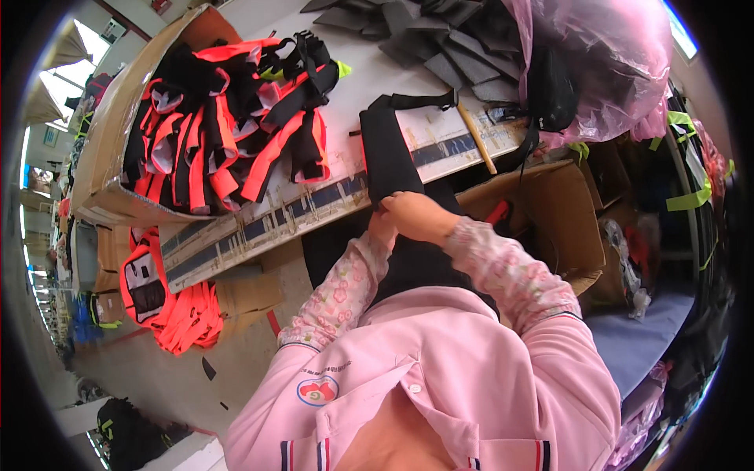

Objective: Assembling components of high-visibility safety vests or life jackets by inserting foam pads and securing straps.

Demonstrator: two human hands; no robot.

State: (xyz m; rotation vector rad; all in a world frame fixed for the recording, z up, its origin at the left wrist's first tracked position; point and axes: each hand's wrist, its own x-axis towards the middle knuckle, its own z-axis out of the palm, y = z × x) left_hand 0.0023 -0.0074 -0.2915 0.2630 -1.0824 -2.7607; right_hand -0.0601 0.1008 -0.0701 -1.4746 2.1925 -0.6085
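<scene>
Right now I am gripping the near end of a long black fabric piece [389,153] that is lying across the worktable [259,16] and drooping over its front edge toward my lap. My right hand [416,216] is curled over the fabric at the table edge, fingers closed on it; my left hand [382,229] is tucked just beside and partly under the right one, and I cannot tell how its fingers are sitting, though they seem to be touching the same cloth. At the far end of the piece a black strap [424,100] is looping out.

As for progress, I am judging from what is lying around: a big heap of orange and black vests [228,118] is sitting to my left on a flattened cardboard sheet [110,102], and more orange vests [169,302] are lying on the floor, so much looks handled already. A stack of grey foam panels [440,39] is waiting at the back, beside a pink plastic bag [605,55], which suggests plenty is left. A wooden stick [476,137] is resting near the strip.
</scene>
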